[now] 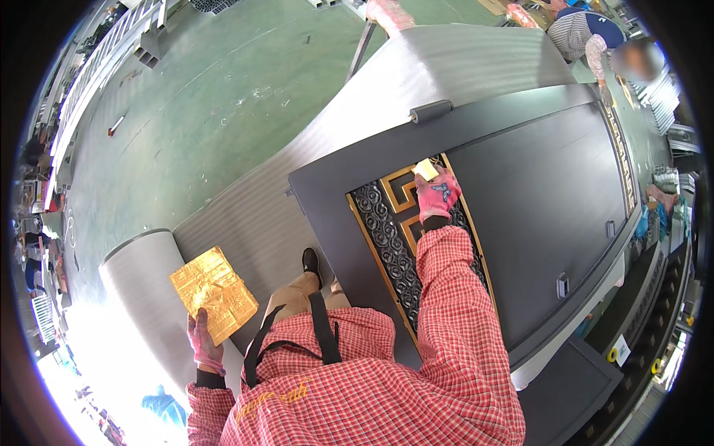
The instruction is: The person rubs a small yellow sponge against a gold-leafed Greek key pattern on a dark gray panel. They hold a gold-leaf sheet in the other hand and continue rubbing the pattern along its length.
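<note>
My left hand (205, 343), in a pink glove, grips the lower edge of a flat, crinkled square covered in gold foil (214, 293), held out over the left side. My right hand (438, 195), also gloved in pink, is closed on a small pale-yellow pad (426, 169) whose exact kind I cannot make out. It presses near the far end of a decorative strip on a dark grey door panel (539, 201). That strip has a gold angular key pattern (398, 192) between bands of black scrollwork (387, 241), edged by thin gold borders. My right forearm hides part of it.
A dark cylindrical hinge (431, 111) juts from the panel's far edge. Grey foam sheeting (245, 186) lies under and beyond the panel, with a thick roll (137, 260) at left. Another person (587, 37) bends over the panel's far right end. Green floor (216, 89) extends beyond.
</note>
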{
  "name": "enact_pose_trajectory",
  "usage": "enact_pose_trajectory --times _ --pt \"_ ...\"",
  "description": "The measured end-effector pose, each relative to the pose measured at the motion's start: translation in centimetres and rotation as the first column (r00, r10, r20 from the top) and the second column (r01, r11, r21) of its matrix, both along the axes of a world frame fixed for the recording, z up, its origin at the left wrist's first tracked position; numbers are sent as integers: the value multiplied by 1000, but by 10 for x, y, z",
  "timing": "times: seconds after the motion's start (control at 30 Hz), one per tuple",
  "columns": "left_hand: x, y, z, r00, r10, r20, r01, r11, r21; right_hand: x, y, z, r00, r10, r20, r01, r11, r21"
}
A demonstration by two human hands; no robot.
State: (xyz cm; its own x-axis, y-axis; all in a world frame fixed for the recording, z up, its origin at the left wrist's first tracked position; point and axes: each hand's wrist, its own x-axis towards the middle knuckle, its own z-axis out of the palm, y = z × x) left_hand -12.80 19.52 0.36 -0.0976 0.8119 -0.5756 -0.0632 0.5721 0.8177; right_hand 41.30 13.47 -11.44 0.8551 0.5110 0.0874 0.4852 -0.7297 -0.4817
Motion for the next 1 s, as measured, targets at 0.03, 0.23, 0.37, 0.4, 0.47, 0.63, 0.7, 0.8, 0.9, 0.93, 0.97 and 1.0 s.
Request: enact_pose_trajectory --times 0.03,0.23,0.37,0.4,0.47,0.63,0.7,0.8,0.9,0.93,0.97,1.0 --pt "-1 -1 -1 1000 11 -7 -11 1000 6 -1 4 1 1000 9 3 -9 1000 -27" --pt "-8 -1 -8 999 37 -4 -37 999 -1 -11 20 -3 995 90 37 -80 973 -215" --pt "-1 2 -6 999 43 -17 -43 999 -23 -48 31 5 971 241 -6 -229 914 -335" --pt "-1 3 -6 1000 28 -9 -28 1000 -14 -52 31 0 956 291 29 -270 916 -297" --pt "-3 4 -7 1000 1 3 -1 1000 4 -51 29 4 947 312 69 -274 903 -331" --pt "-4 6 -7 1000 21 -17 -21 1000 4 10 17 6 979 62 196 7 942 -335" --pt "-5 5 -9 1000 26 -18 -26 1000 3 8 15 16 987 73 145 -39 974 -222" --pt "-3 3 -9 999 32 -17 -32 999 -10 -12 15 21 989 132 64 -115 968 -222" --pt "3 5 -3 1000 14 -11 -14 1000 -19 -41 22 19 978 206 22 -193 944 -267" --pt "2 6 -3 1000 7 -12 -7 1000 -13 -47 25 12 969 244 35 -227 939 -257" --pt "2 6 -2 1000 -1 -12 1 1000 -8 -50 28 7 958 281 49 -261 933 -247" --pt "1 7 -2 1000 -9 -13 9 1000 -4 -47 27 4 952 297 78 -263 920 -292"
